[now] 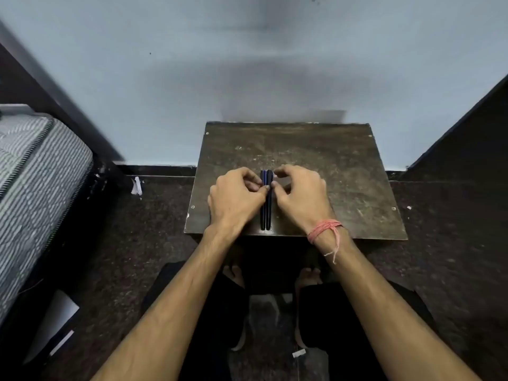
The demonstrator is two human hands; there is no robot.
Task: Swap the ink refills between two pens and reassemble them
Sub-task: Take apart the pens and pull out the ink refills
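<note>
Two dark pens lie side by side on a small worn wooden table (343, 171), running from near its front edge toward the wall. The left pen (263, 207) has a blue tint and the right pen (269, 207) is black. My left hand (236, 199) rests on the table left of them, with thumb and fingertips pinched against the left pen. My right hand (302, 196), with a red thread band at the wrist, is on the right side with its fingertips touching the black pen. Both pens look whole and capped. The fingers hide part of each pen's middle.
The table stands against a pale blue wall (247, 64). A mattress (35, 182) lies on the floor at the left. A dark panel (472, 138) is at the right. My legs and feet (308, 276) are below the table's front edge, on a dark speckled floor.
</note>
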